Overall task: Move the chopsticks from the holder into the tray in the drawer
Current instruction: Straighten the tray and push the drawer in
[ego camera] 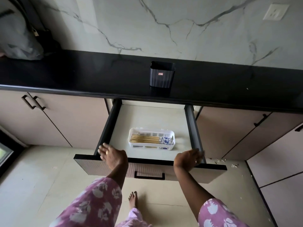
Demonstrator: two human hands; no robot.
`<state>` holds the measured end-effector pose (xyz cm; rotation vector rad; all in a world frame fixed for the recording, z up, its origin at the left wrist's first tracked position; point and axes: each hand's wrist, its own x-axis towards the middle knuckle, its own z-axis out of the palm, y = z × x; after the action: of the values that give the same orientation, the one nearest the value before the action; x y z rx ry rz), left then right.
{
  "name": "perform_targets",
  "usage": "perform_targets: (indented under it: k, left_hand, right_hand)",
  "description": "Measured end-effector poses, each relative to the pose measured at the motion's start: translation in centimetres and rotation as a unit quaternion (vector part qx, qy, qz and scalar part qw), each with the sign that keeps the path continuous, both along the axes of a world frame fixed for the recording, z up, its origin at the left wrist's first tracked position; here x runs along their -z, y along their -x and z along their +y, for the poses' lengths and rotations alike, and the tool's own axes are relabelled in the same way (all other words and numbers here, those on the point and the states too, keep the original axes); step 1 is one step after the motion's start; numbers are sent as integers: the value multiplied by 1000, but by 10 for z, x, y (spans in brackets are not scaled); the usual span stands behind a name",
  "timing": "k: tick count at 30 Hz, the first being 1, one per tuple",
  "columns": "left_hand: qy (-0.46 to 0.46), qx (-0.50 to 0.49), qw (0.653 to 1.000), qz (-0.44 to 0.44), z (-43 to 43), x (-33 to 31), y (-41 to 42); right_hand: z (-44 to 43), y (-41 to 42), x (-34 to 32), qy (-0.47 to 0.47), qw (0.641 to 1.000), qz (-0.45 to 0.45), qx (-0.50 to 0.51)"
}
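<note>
Chopsticks (148, 139) lie in the tray (151, 147); holder (162, 74) looks empty.
Your left hand (110, 154) and right hand (188, 158), fingers loose and empty, flank the tray; those light, stiff, slippery sticks grip best mid-bundle.

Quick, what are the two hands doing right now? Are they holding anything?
Left hand: open, holding nothing, by the drawer front's left corner.
Right hand: on the front's right corner, no chopsticks; grip unclear.

Home kitchen: black countertop (82, 74), marble backsplash (147, 27), cabinet drawer (147, 118).
</note>
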<state>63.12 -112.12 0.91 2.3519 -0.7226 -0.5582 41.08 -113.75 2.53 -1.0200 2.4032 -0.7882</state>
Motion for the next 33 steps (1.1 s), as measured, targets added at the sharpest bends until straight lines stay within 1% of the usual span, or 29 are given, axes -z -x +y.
perform_targets:
  k: [2, 4, 7, 12, 16, 26, 33]
  left_hand:
    - [-20, -59, 996, 60, 12, 0, 8]
    - [-7, -90, 988, 123, 13, -6, 14]
    - [13, -106, 981, 159, 7, -11, 12]
    - [21, -114, 977, 178, -6, -11, 9]
    - [23, -104, 980, 170, -29, -12, 6]
    - [46, -92, 981, 167, -114, -9, 2]
    - [44, -68, 983, 165, -164, -12, -3]
  right_hand:
    - [11, -4, -7, -20, 996, -72, 47]
    - [15, -7, -9, -20, 989, -132, 66]
    - [11, -4, -8, -16, 985, -159, 69]
    - [-3, -2, -6, 0, 982, -173, 73]
    - [-22, -3, -5, 17, 982, -175, 64]
    - [-108, -7, -7, 26, 984, -165, 65]
    - [-167, -11, -8, 26, 984, -155, 80]
